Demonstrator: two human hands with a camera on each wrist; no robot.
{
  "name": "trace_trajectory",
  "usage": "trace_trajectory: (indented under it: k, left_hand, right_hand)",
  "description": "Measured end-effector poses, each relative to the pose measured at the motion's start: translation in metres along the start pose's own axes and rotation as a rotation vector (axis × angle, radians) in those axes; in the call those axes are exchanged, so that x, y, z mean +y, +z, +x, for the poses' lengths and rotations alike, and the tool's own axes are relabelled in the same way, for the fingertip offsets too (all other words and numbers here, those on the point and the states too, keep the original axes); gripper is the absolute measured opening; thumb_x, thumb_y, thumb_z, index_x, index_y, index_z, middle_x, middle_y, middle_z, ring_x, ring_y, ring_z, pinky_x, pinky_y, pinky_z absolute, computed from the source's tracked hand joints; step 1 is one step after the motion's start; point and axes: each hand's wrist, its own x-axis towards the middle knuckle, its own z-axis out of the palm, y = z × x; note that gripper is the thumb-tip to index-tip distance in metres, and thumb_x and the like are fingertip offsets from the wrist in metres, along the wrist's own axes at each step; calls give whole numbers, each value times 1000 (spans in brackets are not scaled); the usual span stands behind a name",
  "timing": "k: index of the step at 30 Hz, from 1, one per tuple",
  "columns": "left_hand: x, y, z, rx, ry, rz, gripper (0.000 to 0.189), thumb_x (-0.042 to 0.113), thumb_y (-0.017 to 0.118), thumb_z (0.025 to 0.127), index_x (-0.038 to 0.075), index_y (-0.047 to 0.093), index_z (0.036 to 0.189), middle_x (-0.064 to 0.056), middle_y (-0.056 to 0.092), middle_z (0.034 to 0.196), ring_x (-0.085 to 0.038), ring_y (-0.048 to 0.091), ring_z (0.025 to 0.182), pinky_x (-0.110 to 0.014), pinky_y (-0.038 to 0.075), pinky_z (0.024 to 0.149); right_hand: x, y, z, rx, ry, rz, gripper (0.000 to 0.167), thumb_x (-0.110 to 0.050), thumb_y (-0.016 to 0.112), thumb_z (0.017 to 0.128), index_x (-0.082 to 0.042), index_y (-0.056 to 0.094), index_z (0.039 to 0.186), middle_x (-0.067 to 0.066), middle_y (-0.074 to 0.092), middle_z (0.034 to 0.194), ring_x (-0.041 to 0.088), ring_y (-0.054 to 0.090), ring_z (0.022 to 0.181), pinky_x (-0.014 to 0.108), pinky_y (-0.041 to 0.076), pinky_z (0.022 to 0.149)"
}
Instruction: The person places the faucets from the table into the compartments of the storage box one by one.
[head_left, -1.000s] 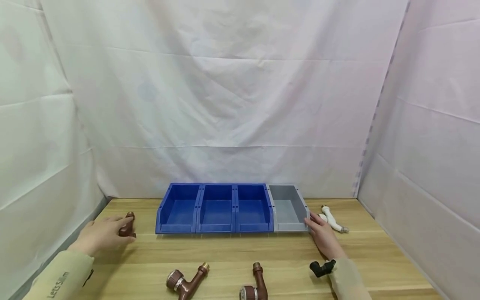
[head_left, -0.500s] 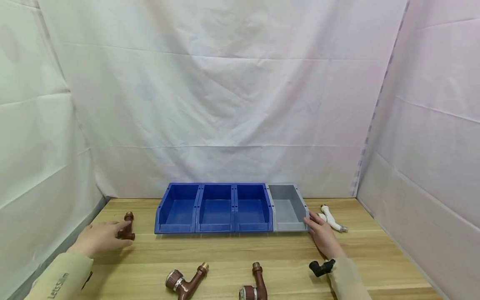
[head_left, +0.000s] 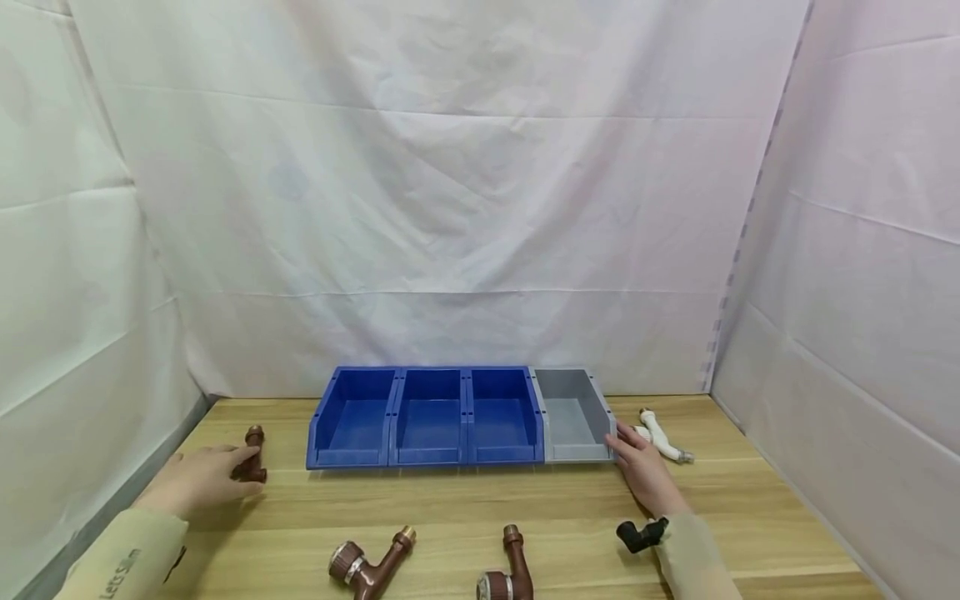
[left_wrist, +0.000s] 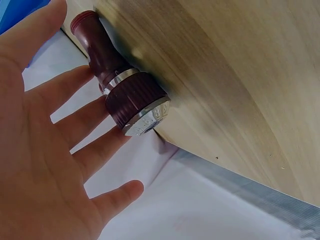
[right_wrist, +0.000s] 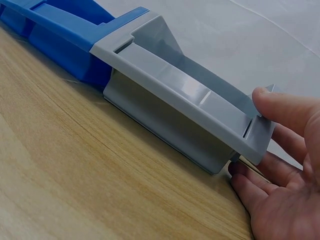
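My left hand (head_left: 201, 482) is at the far left of the table, fingers spread beside a brown angle valve (left_wrist: 102, 50). In the left wrist view the valve has a ribbed knob and a silver cap; fingertips touch its side, while the thumb stays apart from it. My right hand (head_left: 647, 475) holds the front right corner of a grey bin (right_wrist: 170, 90). Its thumb lies on the rim and the other fingers come round the side and below. This bin ends a row of blue bins (head_left: 429, 456), and nothing lies inside them.
Two more brown angle valves (head_left: 378, 571) lie at the table's near edge. A white angle valve (head_left: 660, 440) rests right of the grey bin, behind my right hand. A black elbow-shaped piece (head_left: 642, 535) shows at my right cuff. White cloth (head_left: 465, 208) surrounds the table.
My left hand has drawn slightly back and left, its index finger covering less of the valve. The right hand keeps its place on the grey bin. The whole view has drifted slightly.
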Motion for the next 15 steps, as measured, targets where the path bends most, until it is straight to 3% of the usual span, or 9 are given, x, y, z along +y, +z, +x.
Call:
trace_trajectory:
  k: [15]
  left_hand:
    - [1, 8, 8, 33, 9, 56, 73, 59, 68, 80, 4, 62, 127, -25, 59, 122, -52, 55, 107, -75, 32, 82]
  right_hand:
    - [0, -1, -2, 14, 0, 14, 67, -15, 55, 99, -2, 18, 154, 13, 17, 157, -7, 49, 107, 16, 40, 94]
